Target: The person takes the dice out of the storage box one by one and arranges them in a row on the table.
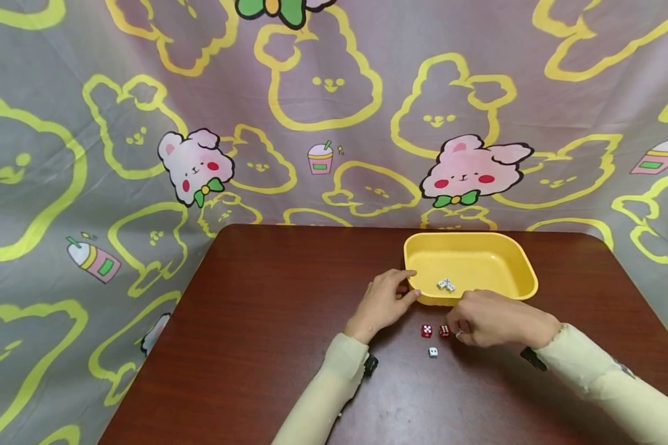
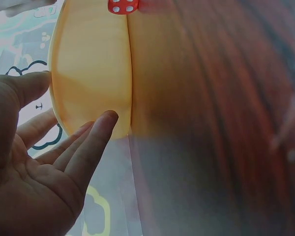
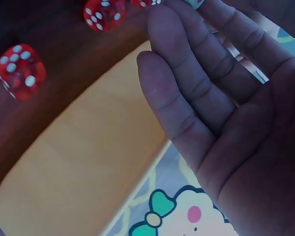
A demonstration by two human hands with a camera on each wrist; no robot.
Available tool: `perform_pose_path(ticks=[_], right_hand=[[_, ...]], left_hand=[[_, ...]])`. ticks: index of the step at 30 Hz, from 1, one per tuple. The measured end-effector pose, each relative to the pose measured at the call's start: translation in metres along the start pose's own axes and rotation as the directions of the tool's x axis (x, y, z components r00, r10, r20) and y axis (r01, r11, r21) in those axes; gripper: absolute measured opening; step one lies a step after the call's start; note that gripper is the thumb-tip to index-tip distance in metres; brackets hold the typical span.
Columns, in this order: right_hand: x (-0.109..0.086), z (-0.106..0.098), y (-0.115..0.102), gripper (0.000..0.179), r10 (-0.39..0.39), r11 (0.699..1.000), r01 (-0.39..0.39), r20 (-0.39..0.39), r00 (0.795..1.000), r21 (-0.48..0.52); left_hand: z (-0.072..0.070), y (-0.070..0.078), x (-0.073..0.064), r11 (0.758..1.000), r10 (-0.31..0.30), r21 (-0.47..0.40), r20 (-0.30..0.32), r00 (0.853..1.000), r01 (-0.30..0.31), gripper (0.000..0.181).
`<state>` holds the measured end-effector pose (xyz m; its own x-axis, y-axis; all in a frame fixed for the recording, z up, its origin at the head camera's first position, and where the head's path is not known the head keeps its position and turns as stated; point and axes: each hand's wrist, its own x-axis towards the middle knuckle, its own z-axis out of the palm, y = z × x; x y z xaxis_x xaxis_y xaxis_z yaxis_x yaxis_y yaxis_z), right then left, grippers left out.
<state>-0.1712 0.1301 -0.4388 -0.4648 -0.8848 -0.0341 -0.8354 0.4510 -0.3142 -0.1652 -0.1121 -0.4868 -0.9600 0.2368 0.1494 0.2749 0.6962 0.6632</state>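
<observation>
My left hand (image 1: 383, 304) touches the near left corner of a yellow plastic tub (image 1: 512, 272). In the left wrist view its fingers are extended, with tips at the tub's rim and outer wall. My right hand (image 1: 492, 318) is just in front of the tub, palm down, fingers bent. It pinches a small white die (image 3: 194, 3), mostly hidden by the fingers. Two red dice with white dots, a left one (image 1: 426, 330) and a right one (image 1: 444, 330), lie beside it on the table. Nearer to me sits another white die (image 1: 433, 352). Three white dice (image 1: 449, 287) are inside the tub.
The dark brown wooden table (image 1: 278, 321) has rounded far corners. Behind and at its sides hangs a grey-pink curtain (image 1: 323, 204) printed with cartoon rabbits. In the right wrist view, part of a further red die (image 3: 142, 2) shows at the top edge.
</observation>
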Motion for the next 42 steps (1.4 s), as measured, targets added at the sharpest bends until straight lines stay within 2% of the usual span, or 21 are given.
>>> perform_pose_path(ticks=[4, 9, 17, 27, 42], right_hand=[[-0.002, 0.007, -0.001, 0.031, 0.022, 1.000, -0.022, 0.017, 1.000, 0.018], [-0.002, 0.014, -0.002, 0.030, 0.031, 0.999, -0.032, 0.014, 0.999, 0.031], [-0.002, 0.021, -0.004, 0.031, 0.015, 1.000, -0.015, -0.009, 1.000, 0.008], [0.000, 0.026, -0.007, 0.034, 0.027, 1.000, -0.026, 0.008, 1.000, -0.007], [0.002, 0.031, -0.008, 0.037, 0.040, 0.997, -0.041, -0.017, 0.999, -0.065]], left_hand=[[0.001, 0.000, -0.002, 1.000, -0.016, -0.008, 0.005, 1.000, 0.016, 0.046], [0.001, 0.000, -0.002, 1.000, 0.002, -0.011, 0.001, 1.000, -0.002, 0.045], [-0.001, 0.001, -0.001, 1.000, 0.007, 0.000, -0.007, 1.000, -0.007, 0.045], [-0.001, 0.001, -0.001, 1.000, 0.009, -0.002, -0.010, 1.000, -0.009, 0.044], [-0.001, 0.001, -0.001, 1.000, -0.002, -0.008, -0.010, 1.000, 0.002, 0.044]])
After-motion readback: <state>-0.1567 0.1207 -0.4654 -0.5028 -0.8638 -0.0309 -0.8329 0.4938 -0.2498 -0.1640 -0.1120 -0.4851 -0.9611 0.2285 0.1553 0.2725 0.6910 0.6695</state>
